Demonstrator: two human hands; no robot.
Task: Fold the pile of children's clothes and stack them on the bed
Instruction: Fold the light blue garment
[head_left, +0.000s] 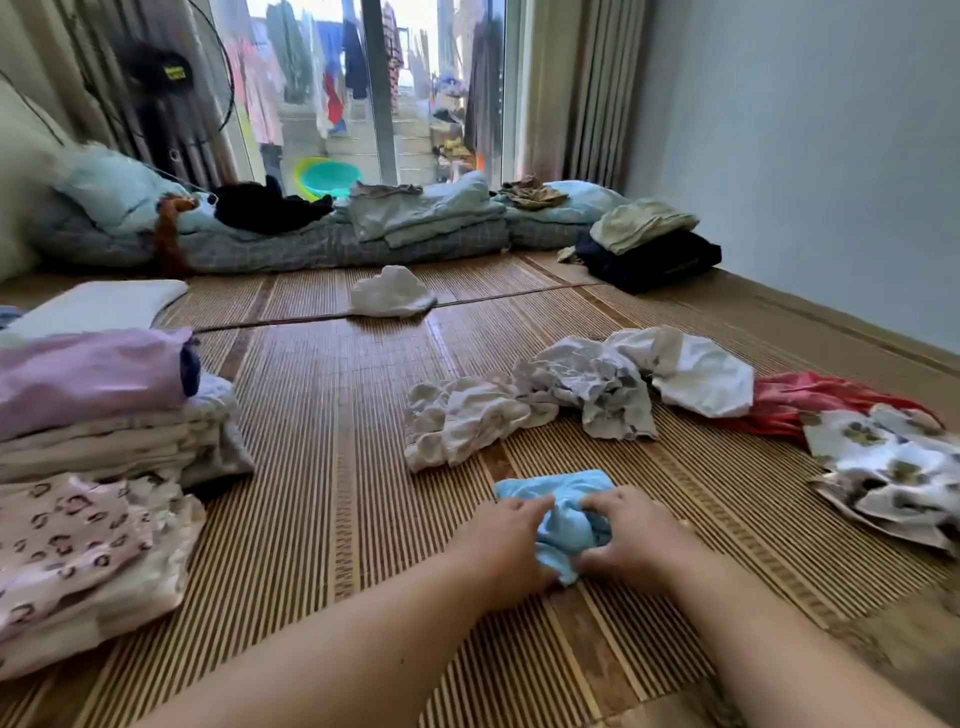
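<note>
The fingers of the left hand (511, 540) and of the right hand (631, 535) are curled shut on a small light-blue garment (558, 512), pinching a bunched ridge of cloth between them at its near end. The far part of the garment lies flat on the woven mat (332, 467) that covers the bed, directly in front of the person.

The grip itself looks like the first risk. The cloth is gathered into a lump, not laid in a clean crease, so pressing it down as it is would probably give a thick, uneven fold. Such a small, slippery piece may also spring open once the fingers let go.

Just beyond the hands lies a crumpled heap of white clothes (571, 400), close to the blue garment's far edge but apart from it. A forward push while smoothing could drag the blue piece into that heap and tangle them. To the right, a red garment (800, 400) and a floral-print piece (893, 462) lie unfolded, well apart.

On the left stands the stack of folded clothes (104, 415), with a leopard-print piece (78, 540) in front of it. The stack looks soft and leans a little toward the mat, so a lumpy item set on top may slide off or tip the upper layers.
</note>
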